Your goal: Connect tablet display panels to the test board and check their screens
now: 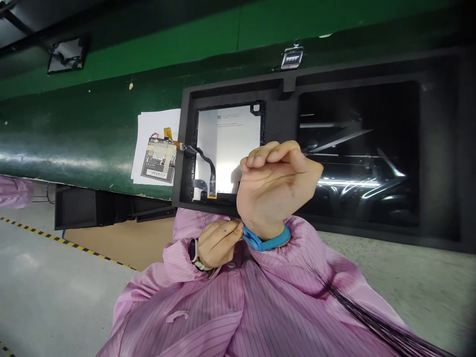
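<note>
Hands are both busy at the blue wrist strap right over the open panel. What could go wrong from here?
1. The right hand is raised in front of the panel in the black tray; a slip could knock the black flex cable.
2. The left hand only pinches the blue wrist strap; whether it is fastened cannot be told, and it could come loose.

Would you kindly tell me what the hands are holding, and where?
The left hand pinches the blue wrist strap at its left end; the right hand holds nothing.

Left hand (219, 243) pinching blue wrist strap (266, 242) on raised right hand (277, 186); black foam tray (282, 99) behind.
</note>
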Tool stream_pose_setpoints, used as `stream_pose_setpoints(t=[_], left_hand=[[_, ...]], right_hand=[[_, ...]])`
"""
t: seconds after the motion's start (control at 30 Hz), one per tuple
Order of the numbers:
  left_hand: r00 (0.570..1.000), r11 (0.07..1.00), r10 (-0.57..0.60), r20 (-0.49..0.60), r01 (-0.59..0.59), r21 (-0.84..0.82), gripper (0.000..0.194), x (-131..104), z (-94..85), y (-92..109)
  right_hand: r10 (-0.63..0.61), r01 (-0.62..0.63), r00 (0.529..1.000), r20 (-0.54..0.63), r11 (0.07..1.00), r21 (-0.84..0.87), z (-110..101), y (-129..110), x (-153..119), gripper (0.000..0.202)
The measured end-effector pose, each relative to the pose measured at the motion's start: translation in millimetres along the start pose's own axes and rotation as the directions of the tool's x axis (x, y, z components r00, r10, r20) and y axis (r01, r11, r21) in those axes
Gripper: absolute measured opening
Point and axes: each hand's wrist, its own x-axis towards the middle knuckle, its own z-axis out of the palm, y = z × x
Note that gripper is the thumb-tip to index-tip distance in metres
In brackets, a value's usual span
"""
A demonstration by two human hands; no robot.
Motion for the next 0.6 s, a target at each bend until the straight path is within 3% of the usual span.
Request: stream_pose_setpoints(t=[0.1, 0.23, 0.43, 0.53, 0.6], left_hand=[[1.0, 1.0, -0.007, -0.01, 0.006, -0.017, 0.026, 1.7, -1.9, -3.8], [0.995, 0.981, -0.088, 0.047, 0.095, -0.168, 0.016, 5.4, -5.4, -6.4], [0.996, 0.969, -0.076, -0.037, 0.065, -0.237, 0.017, -2.8, 3.7, -7.0], [0.999, 0.982, 0.008, 0.039, -0.001, -0.19, 0.02, -3.4, -7.8, -10.6], [0.989, 0.996, 0.046, 0.138, -0.034, -0.088, 0.026, 2.3, -28.7, -21.7]], right_hand=[[0.003, -0.003, 0.999, 0.034, 1.0, 0.005, -1.2, -0.4, -3.4, 0.025], [0.027, -0.028, 0.999, 0.027, 0.999, 0.031, -1.6, -2.1, -6.1, 0.025], [0.023, -0.024, 0.999, 0.039, 1.0, 0.007, -4.9, -3.8, -11.5, 0.025], [-0.013, 0.026, 0.986, 0.169, 0.997, -0.075, -18.4, -11.7, -13.8, 0.022], [-0.048, 0.166, 0.936, 0.35, 0.934, -0.316, -34.3, -19.6, -13.1, 0.02]])
